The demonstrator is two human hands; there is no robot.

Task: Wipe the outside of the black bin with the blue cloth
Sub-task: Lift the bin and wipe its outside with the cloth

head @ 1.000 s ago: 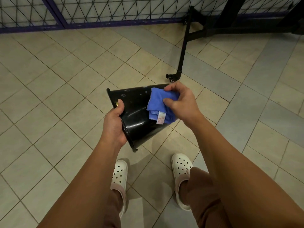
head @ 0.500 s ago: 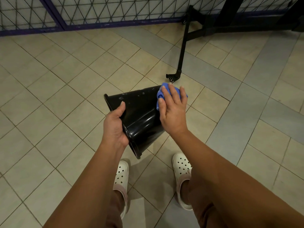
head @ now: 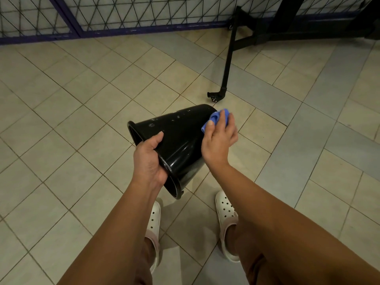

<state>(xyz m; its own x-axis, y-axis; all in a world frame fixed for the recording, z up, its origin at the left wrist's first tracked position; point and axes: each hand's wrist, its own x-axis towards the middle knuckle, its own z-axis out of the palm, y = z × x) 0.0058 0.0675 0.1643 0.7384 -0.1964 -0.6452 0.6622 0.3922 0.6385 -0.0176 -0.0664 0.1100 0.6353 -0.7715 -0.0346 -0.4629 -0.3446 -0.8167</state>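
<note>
While standing on the tiled floor [head: 82, 140], holds the black bin [head: 176, 145] in the air, clear of the ground, tipped on its side, open rim toward the lower left and closed base toward the upper right. Grips the rim with the left hand [head: 149, 159], thumb laid along the outer wall, remaining fingers hidden inside the mouth. Presses the blue cloth [head: 218, 118] against the outer wall near the base with the right hand [head: 220, 138], thumb and fingers closed over the bunched fabric. Carries pale specks on the upper wall near the rim. Underfoot: square beige tiles set diagonally, with bands of grey tiles to the right. Below the bin: two white perforated clogs [head: 225, 214], one to each side. Along the far edge of the floor: a wire-mesh fence [head: 123, 15] in a purple frame. At upper right: a black metal frame [head: 228, 64] on castors, one leg reaching out across the tiles toward the bin, ending near the base but apart from it
</note>
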